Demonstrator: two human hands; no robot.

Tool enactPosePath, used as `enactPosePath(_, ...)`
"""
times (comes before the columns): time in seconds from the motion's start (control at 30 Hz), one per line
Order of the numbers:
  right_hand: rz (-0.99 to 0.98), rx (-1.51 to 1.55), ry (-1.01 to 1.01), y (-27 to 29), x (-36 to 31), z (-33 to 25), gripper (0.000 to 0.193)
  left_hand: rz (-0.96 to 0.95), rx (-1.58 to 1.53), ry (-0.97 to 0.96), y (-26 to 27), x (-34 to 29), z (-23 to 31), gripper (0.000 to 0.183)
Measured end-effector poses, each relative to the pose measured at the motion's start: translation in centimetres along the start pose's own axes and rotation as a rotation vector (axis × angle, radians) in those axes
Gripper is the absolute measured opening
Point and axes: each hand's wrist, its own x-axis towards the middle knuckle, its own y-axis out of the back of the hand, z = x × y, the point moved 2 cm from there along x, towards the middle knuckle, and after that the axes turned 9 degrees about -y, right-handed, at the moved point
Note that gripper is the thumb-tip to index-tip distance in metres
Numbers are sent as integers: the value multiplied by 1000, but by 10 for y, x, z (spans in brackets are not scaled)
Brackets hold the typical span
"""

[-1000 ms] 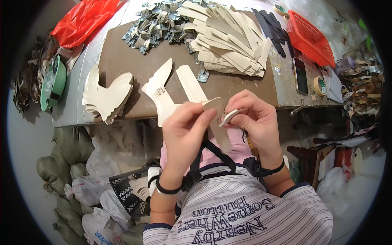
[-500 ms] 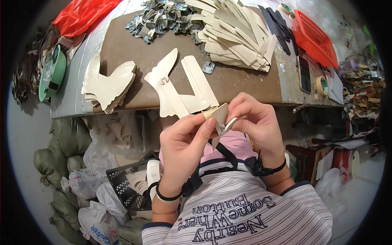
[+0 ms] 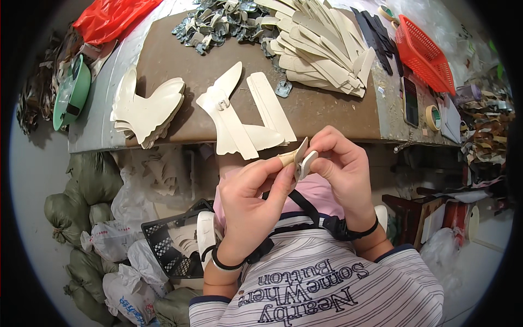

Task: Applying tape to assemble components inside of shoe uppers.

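Observation:
Over my lap, just off the table's near edge, my left hand (image 3: 256, 188) pinches a cream leather-like piece (image 3: 300, 151) between thumb and fingers. My right hand (image 3: 344, 174) is closed on the rounded end of a cream strap (image 3: 308, 162), pressed close against that piece. Fingers hide how the two join. On the table beyond lies a cream cutout (image 3: 226, 87) with a buckle (image 3: 223, 104) and a strap across it. Beside it rest several loose straps (image 3: 268, 106). A stack of winged cream cutouts (image 3: 150, 103) sits to the left.
At the back lie a heap of metal buckles (image 3: 218, 24) and a pile of cream straps (image 3: 321, 49). A red basket (image 3: 425, 54), a phone (image 3: 410, 101) and a tape roll (image 3: 432, 117) are on the right. Below left stand a black crate (image 3: 169, 245) and sacks (image 3: 81, 191).
My left hand has shifted slightly right, turning the cream piece more edge-on. The strap's rounded end now stands more upright in my right hand. The table things appear shifted slightly right.

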Motion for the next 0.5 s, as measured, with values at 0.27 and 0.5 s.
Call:
enactPosePath(0.27, 60, -103, 23, -10, 1, -2, 15, -57, 361, -315, 0, 2, 15, 19)
enactPosePath(0.5, -37, -203, 223, -19, 1, -3, 13, -56, 329, -380, 14, 1, 9, 30)
